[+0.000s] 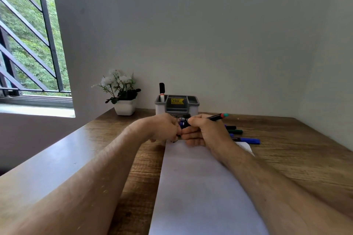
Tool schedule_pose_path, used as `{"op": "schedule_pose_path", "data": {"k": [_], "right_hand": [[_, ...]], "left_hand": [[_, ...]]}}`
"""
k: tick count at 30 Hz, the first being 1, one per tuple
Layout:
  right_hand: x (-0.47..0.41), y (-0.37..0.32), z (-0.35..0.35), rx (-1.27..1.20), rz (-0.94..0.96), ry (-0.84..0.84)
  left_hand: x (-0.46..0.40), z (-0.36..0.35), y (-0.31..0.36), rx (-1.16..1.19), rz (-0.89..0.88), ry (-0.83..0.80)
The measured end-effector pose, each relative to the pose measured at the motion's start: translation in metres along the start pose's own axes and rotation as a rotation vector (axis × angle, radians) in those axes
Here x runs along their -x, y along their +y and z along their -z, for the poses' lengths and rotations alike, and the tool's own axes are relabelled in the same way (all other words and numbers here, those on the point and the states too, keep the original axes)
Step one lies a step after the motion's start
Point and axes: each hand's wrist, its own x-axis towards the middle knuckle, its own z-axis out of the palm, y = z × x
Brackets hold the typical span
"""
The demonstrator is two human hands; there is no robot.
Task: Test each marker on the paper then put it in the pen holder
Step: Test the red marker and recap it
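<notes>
A white sheet of paper [200, 187] lies on the wooden desk [296, 158]. Above its far end, my right hand [204, 129] grips a black marker [215, 117] whose teal end points right. My left hand [162, 127] meets it, its fingers curled round the marker's near end, where something blue shows between both hands. The grey pen holder [176, 104] stands just behind the hands, with one black-capped marker [162, 91] upright in its left slot. Several loose markers [246, 140], green, black and blue, lie on the desk right of my right hand.
A white pot with white flowers [122, 93] stands at the back left of the desk against the wall. A barred window [28, 44] is at the far left. The desk's left edge runs under my left forearm.
</notes>
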Motion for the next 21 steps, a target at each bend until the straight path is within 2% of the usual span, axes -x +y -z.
{"op": "schedule_pose_path", "data": {"k": [4,8,11,15,21], "right_hand": [[0.0002,0.0035,0.0006,0.022,-0.025,-0.002],[0.0001,0.0035,0.0005,0.077,0.002,-0.024],[0.0014,0.0032,-0.0015,0.206,0.031,-0.04],[0.0,0.0052,-0.0043,0.409,0.088,0.027],[-0.0016,0.0027,-0.0066,0.542,0.15,0.07]], "left_hand": [[-0.0014,-0.0009,-0.0031,-0.114,0.007,-0.042],[-0.0026,-0.0012,-0.0039,-0.145,-0.001,-0.018],[-0.0034,-0.0019,-0.0038,-0.148,-0.003,-0.005],[-0.0043,-0.0032,-0.0045,-0.147,-0.008,0.021],[-0.0016,-0.0035,-0.0022,-0.138,-0.021,0.014]]}}
